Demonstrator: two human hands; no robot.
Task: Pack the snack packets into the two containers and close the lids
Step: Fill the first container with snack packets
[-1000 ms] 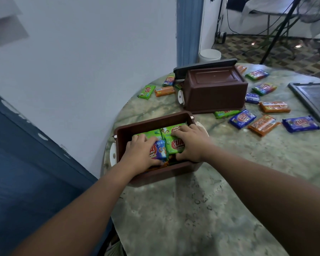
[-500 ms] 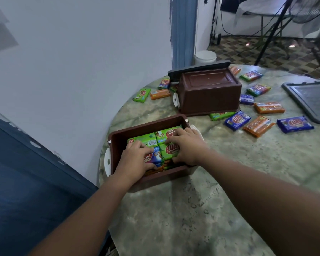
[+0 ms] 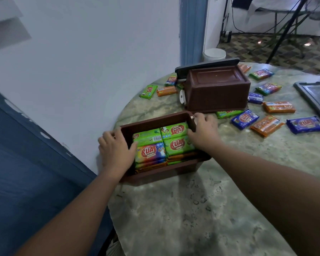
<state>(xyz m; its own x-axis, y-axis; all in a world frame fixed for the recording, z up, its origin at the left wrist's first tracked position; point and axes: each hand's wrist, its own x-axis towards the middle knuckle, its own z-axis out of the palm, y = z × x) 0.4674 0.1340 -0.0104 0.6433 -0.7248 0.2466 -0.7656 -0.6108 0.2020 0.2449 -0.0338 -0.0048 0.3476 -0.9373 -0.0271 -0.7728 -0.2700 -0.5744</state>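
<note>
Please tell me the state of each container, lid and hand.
Near container: open, full of packets.
Far container: upside down, no lid on.
Grey lid: lying on table, off.
Left hand: grips container's left wall.
Right hand: grips its right wall.

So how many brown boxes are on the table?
2. The nearer box, full of stacked packets, is gripped at its ends by the left hand and right hand. The farther box sits behind it among loose packets. None seems hidden.
</note>
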